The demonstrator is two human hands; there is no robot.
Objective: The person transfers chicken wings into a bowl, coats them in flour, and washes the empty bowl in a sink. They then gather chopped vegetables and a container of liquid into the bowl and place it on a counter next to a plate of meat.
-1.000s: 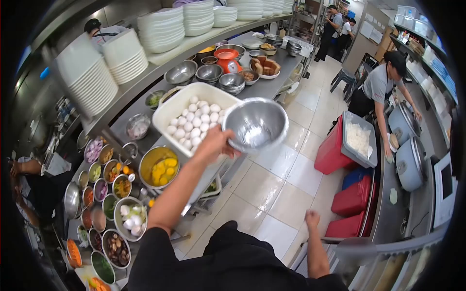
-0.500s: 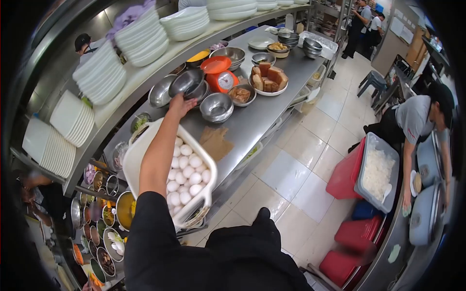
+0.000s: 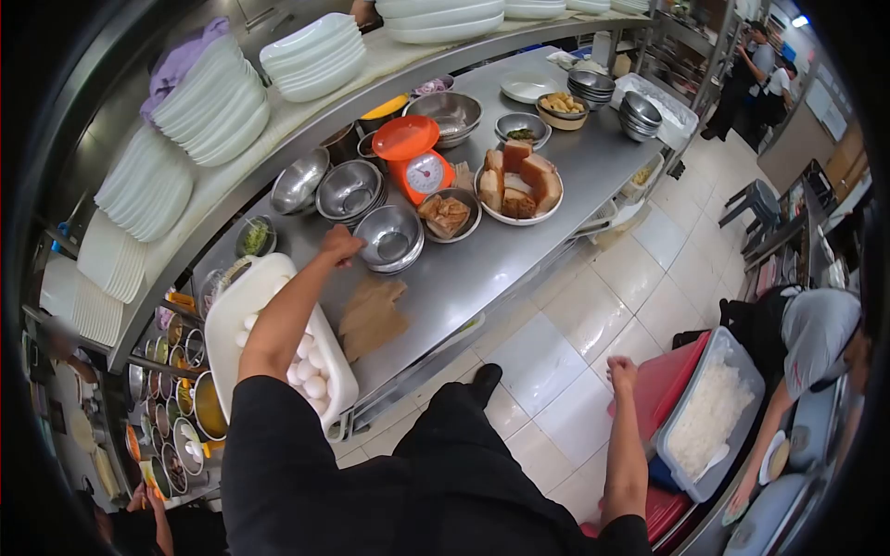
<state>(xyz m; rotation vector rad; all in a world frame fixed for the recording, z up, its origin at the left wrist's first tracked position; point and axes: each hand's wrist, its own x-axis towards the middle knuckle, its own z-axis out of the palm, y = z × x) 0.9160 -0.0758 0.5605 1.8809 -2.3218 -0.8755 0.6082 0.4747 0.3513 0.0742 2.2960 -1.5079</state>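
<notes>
My left hand reaches over the egg tub with its fingers bent, at the left rim of a small stack of metal bowls. Anything inside its grasp is hidden. Behind it stands another stack of steel bowls, with a wider metal bowl to its left. White eggs lie in a white plastic tub under my left forearm, which covers part of them. Over the floor at the right, my right hand is loosely curled and holds nothing visible.
An orange scale, a bowl of brown food and a dish of meat blocks stand on the steel counter, beside brown paper. White plates line the shelf. A co-worker bends near a rice bin.
My left hand has drawn back from the rear bowl it was touching, which now sits level in the stack. My right hand has come into view. The view has shifted.
</notes>
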